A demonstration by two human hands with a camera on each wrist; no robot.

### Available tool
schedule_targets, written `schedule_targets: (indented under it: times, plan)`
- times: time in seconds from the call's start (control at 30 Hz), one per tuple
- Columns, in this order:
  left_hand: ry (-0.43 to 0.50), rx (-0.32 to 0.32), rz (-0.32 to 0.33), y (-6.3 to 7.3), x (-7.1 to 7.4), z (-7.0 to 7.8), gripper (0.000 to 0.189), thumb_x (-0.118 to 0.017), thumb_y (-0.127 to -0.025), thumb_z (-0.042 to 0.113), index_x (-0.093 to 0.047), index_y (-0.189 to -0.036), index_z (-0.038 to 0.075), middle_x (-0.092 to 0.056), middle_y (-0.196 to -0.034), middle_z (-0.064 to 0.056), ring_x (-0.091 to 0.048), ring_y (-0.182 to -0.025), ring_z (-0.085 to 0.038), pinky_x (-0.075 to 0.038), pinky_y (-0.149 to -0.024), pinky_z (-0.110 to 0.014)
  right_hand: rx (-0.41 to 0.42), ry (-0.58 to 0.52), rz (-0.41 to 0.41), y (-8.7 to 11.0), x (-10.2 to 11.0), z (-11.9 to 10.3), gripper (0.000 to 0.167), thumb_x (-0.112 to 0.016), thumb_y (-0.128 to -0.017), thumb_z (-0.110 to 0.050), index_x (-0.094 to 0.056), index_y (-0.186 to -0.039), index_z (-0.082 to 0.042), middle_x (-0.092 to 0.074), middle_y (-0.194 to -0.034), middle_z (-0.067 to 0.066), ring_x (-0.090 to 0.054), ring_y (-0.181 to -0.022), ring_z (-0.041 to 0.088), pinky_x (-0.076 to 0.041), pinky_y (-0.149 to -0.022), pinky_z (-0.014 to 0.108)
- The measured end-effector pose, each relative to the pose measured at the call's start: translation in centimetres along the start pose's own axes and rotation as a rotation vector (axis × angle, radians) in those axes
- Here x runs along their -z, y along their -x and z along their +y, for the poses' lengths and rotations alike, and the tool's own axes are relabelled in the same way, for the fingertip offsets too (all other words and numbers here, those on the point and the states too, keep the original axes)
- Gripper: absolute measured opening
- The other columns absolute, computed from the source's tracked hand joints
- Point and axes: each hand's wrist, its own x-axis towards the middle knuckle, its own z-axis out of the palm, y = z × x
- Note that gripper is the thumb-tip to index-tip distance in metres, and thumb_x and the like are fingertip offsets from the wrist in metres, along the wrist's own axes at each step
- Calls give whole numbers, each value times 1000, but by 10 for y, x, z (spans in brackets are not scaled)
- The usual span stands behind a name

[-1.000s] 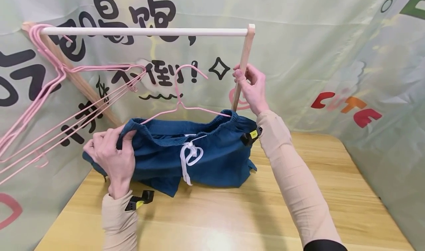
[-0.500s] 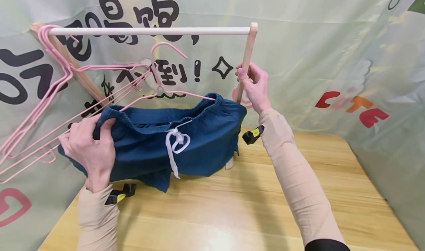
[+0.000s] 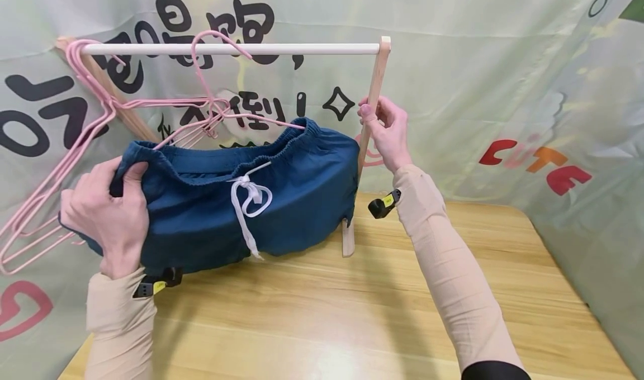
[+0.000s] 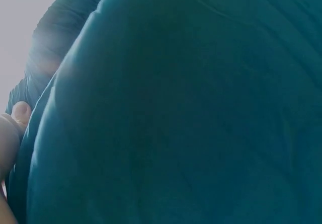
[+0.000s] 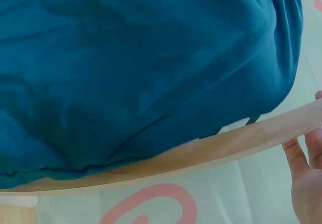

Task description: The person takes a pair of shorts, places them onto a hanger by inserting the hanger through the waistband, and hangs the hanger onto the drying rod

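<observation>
Blue drawstring shorts [image 3: 297, 201] hang on a pink hanger [image 3: 203, 84], whose arms go down inside the elastic waistband. My left hand [image 3: 110, 212] grips the waistband's left end, thumb in front, and holds the shorts off the table. The hanger's hook overlaps the rack's white rail [image 3: 312, 49] in the head view; I cannot tell whether it touches. My right hand [image 3: 389, 134] pinches the rack's right wooden post [image 3: 378, 81]. Blue cloth [image 4: 176, 108] fills most of the left wrist view. In the right wrist view, fingers [image 5: 297, 158] hold the post below the shorts.
Several pink hangers [image 3: 93, 98] hang together at the rail's left end. The post's wooden foot [image 3: 348, 240] stands on the wood-grain table [image 3: 302, 318]. A printed cloth backdrop [image 3: 453, 89] closes off the back and sides.
My left hand has carried the shorts and hanger up and to the left, bringing the hook from below the rail to its height. My right hand stays on the post.
</observation>
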Motion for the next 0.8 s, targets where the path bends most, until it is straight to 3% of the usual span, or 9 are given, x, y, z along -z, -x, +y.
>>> schedule_targets:
  times: [0.3, 0.57, 0.8]
  plan:
    - [-36, 90, 19, -10, 3, -5, 52, -67, -88, 60, -77, -108, 13, -76, -108, -15, -61, -104, -44, -31, -99, -42, -8, -22, 0, 0, 0, 0, 6, -63, -99, -14, -68, -97, -15, -66, -83, -4, -60, -76, 13, -51, -78, 30]
    - [-79, 132, 31, -19, 0, -10, 49, -65, -88, 63, -78, -109, 20, -77, -113, -6, -61, -111, -41, -33, -100, -49, -24, -34, -4, -1, -1, -1, 7, -63, -99, -15, -67, -95, -18, -65, -83, -8, -61, -79, 20, -52, -77, 30]
    - [-92, 128, 54, -25, -4, -17, 48, -65, -87, 63, -79, -105, 20, -77, -113, -1, -64, -111, -38, -37, -96, -49, -28, -24, -5, 0, 0, -1, 6, -62, -100, -16, -67, -97, -13, -65, -83, -10, -60, -77, 11, -51, -77, 26]
